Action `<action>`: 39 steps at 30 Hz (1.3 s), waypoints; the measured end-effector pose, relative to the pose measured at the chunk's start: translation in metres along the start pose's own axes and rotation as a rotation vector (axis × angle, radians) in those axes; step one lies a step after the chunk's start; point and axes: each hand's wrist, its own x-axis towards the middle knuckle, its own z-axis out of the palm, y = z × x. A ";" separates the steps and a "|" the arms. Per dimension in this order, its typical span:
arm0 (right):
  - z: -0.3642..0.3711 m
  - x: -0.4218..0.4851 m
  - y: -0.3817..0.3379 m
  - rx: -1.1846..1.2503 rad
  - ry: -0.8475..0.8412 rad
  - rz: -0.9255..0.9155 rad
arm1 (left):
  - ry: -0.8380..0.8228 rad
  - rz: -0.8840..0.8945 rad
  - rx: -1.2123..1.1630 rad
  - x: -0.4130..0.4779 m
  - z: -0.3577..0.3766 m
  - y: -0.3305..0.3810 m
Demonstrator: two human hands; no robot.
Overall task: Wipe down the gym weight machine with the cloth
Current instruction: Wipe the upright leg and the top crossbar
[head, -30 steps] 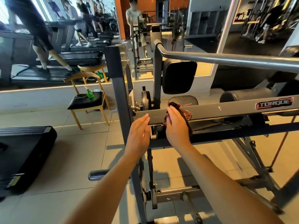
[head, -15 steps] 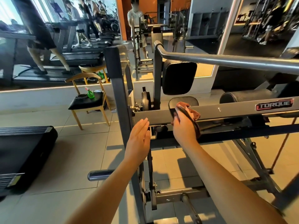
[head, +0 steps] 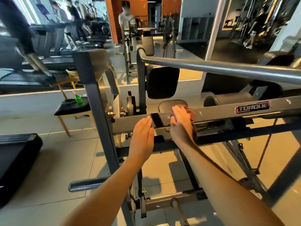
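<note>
Evidently mid-job, the right hand [head: 180, 123] gripped the reddish cloth [head: 191, 112] against the grey beam [head: 219, 115] of the weight machine [head: 92, 101], toward its left end; the left hand [head: 143, 136] lay flat, fingers straight, empty. By my judgement, most of the beam and the rest of the machine remained to wipe

One word is read: "TORQUE", in pale caps w/ dark outline, on a red-bordered badge [head: 252, 107]. The badge is fixed to the grey horiz. beam [head: 216, 113] of the weight machine [head: 91, 88], toward the beam's right end.
</note>
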 end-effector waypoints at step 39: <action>0.000 -0.008 0.040 -0.148 -0.017 -0.324 | 0.015 0.104 0.137 -0.001 0.015 -0.010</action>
